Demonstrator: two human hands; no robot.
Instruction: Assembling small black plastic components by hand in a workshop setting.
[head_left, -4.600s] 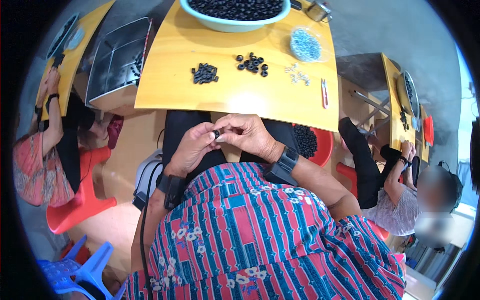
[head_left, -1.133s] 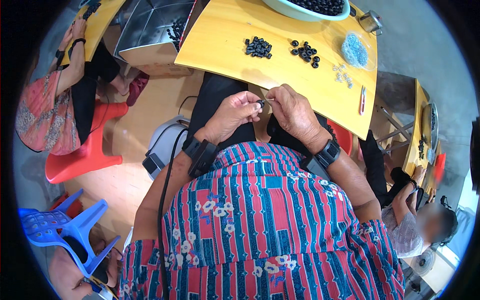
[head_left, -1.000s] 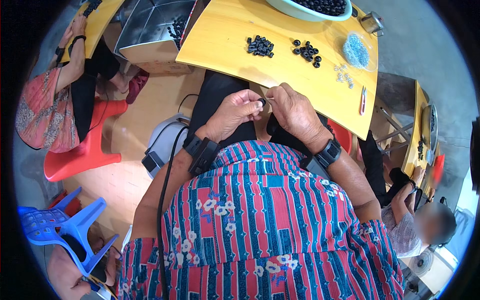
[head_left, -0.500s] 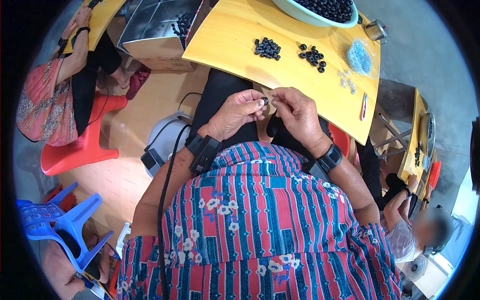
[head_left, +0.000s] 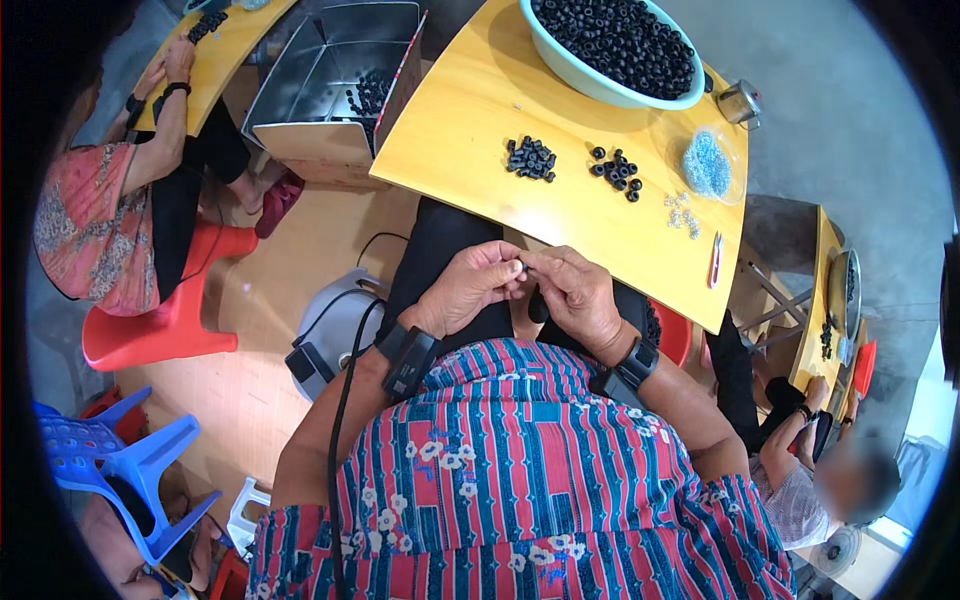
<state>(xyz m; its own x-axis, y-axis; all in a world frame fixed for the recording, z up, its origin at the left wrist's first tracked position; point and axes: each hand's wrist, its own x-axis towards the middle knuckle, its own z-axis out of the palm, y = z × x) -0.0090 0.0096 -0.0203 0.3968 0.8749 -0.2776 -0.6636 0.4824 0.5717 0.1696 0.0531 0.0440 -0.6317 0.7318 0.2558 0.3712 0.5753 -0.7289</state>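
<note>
Over my lap, in front of the table edge, my left hand (head_left: 466, 290) pinches a small black plastic piece (head_left: 524, 268) between thumb and fingertips. My right hand (head_left: 580, 297) is closed, its fingertips meeting the same piece; whether they hold anything else is too small to tell. On the yellow table (head_left: 480, 95) lie a pile of short black cylinders (head_left: 530, 159) and, to its right, a group of rounder black pieces (head_left: 615, 174). Some tiny clear pieces (head_left: 682, 216) lie beyond my right hand, near red-handled snips (head_left: 716, 261).
A pale green bowl (head_left: 560, 72) heaped with black pieces stands at the back. Right of it are a metal cup (head_left: 738, 102) and a clear dish of bluish bits (head_left: 706, 163). An open carton (head_left: 310, 142) stands left. Co-workers sit on both sides; a black cable (head_left: 345, 420) runs along my left arm.
My hands have come closer together, and the right fingertips now touch the black piece in my left. The whole view has shifted, showing more of the bowl.
</note>
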